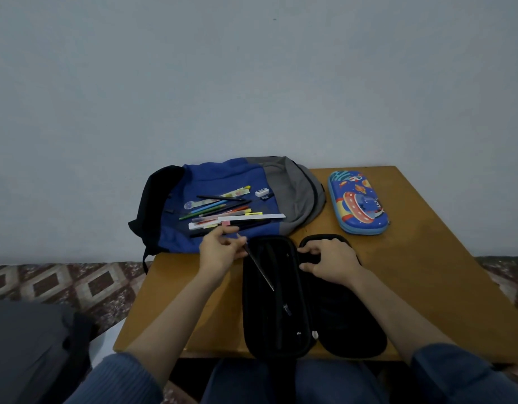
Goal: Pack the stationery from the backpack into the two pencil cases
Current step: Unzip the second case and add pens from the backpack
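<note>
My left hand [219, 252] pinches a thin dark pen [260, 269], its tip slanting into the open black pencil case [275, 316] at centre bottom. My right hand [330, 263] grips the case's spine. I'd lay the pen flat — lengthwise, clear of the zip. More stationery [222, 212] lies on the backpack [217, 176] just above; the blue pencil case [358, 202], closed, sits at right.

left hand [219, 249] pinching, right hand [331, 265] gripping, both forearms extended
</note>
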